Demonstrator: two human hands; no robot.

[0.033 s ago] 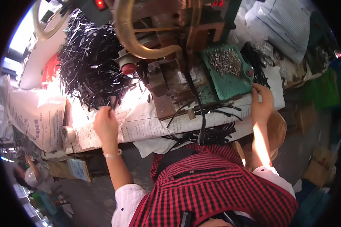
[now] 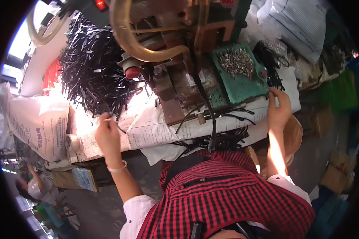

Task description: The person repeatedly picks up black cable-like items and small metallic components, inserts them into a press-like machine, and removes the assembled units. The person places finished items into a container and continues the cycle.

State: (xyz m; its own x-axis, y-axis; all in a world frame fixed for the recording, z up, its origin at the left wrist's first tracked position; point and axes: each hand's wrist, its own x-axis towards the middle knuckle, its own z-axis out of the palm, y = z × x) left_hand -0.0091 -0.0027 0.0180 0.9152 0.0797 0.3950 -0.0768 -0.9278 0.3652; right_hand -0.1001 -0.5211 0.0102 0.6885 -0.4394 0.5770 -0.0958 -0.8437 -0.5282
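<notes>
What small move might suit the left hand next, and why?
Perhaps drawing it toward the metal bed: a black strip seems pinched in the left hand, beside the strip heap and away from that bed.

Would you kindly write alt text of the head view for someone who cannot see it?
A person's left hand is beside a pile of black strips; the right hand is at the corner of a green tray of small shiny pieces. Between them stands a machine, and the person wears a checked apron.
</notes>
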